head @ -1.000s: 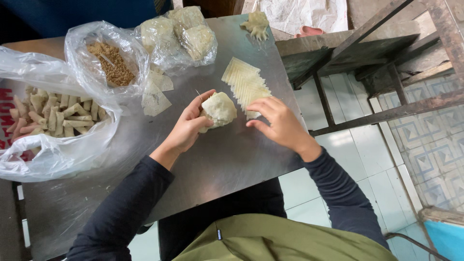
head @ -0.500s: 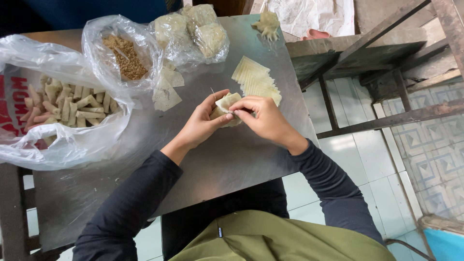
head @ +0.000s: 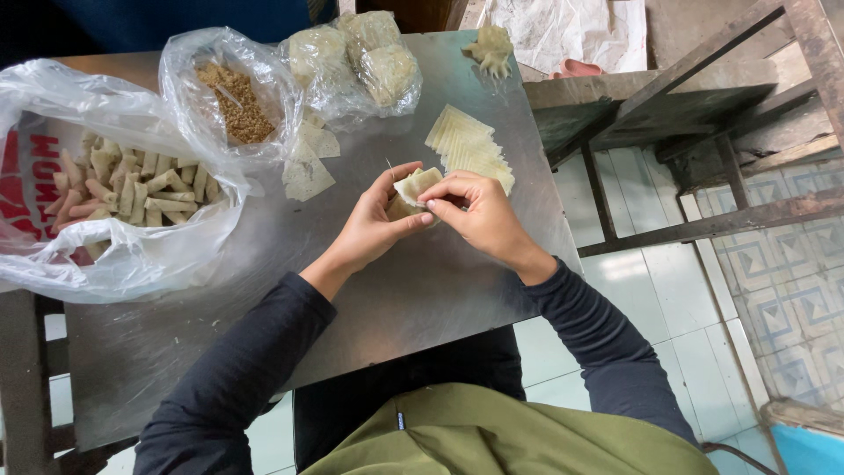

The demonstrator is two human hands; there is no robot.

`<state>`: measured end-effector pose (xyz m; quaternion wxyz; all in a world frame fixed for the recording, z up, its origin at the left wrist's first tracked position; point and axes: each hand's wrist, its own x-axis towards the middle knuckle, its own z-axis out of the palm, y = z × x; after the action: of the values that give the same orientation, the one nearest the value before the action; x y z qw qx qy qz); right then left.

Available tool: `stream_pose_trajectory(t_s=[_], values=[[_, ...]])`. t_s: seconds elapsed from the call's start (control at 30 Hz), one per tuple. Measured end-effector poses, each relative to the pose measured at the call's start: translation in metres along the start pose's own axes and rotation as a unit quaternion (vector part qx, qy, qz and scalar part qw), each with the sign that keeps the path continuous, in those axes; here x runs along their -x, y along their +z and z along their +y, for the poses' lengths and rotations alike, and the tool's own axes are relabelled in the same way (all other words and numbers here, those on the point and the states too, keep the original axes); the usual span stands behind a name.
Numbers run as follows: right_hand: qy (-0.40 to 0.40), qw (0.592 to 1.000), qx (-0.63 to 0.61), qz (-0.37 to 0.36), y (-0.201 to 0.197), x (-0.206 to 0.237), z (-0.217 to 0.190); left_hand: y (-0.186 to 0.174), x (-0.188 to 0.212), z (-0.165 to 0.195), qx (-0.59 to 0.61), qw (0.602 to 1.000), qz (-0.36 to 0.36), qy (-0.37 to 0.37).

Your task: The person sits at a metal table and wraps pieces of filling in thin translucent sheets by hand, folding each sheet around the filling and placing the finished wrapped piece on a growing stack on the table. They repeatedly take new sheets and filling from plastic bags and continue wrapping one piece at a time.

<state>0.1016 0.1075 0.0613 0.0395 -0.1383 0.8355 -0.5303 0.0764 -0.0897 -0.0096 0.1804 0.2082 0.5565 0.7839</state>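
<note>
Left hand (head: 374, 230) and right hand (head: 479, 215): fingers pinch a pale, folded wrapper (head: 415, 186) over a steel table (head: 422, 299). Far right, fanned square wrappers (head: 466, 145); far left, bagged rolls (head: 132, 189).

From my feed, the hands met over the middle of the table (head: 422, 299), the left hand (head: 374, 230) and right hand (head: 479, 215) touching, with a wrapper (head: 415, 186) between their fingers. A stack of wrappers (head: 466, 148) lay on the table just behind the right hand. Loose wrappers (head: 308, 167) lay left of that stack. Behind them sat a bag of filling (head: 233, 101) and a bag of dough (head: 356, 57). At the far left, a bag (head: 114, 264) held rolls (head: 132, 189). A rack (head: 703, 132) stood right of the table.
</note>
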Motion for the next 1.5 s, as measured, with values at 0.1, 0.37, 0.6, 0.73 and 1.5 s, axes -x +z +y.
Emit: stream_pose_trajectory(t_s=[0.1, 0.37, 0.6, 0.73, 1.5], values=[[-0.002, 1.0, 0.013, 0.007, 0.001, 0.001, -0.004, 0.0, -0.001, -0.002, 0.022, 1.0, 0.004, -0.016], [-0.016, 0.997, 0.073, 0.023, 0.006, 0.005, -0.01, -0.002, -0.001, -0.002, -0.001, 1.0, -0.001, 0.0], [0.067, 0.997, -0.026, 0.031, 0.009, 0.003, -0.001, -0.004, -0.003, -0.007, 0.055, 0.998, -0.013, 0.004], [-0.002, 0.999, 0.034, 0.033, 0.011, 0.004, 0.003, -0.004, -0.002, -0.008, 0.036, 0.999, 0.003, 0.002], [-0.126, 0.943, 0.177, 0.251, -0.068, 0.007, 0.045, 0.001, -0.005, -0.008, 0.098, 0.991, 0.087, -0.034]])
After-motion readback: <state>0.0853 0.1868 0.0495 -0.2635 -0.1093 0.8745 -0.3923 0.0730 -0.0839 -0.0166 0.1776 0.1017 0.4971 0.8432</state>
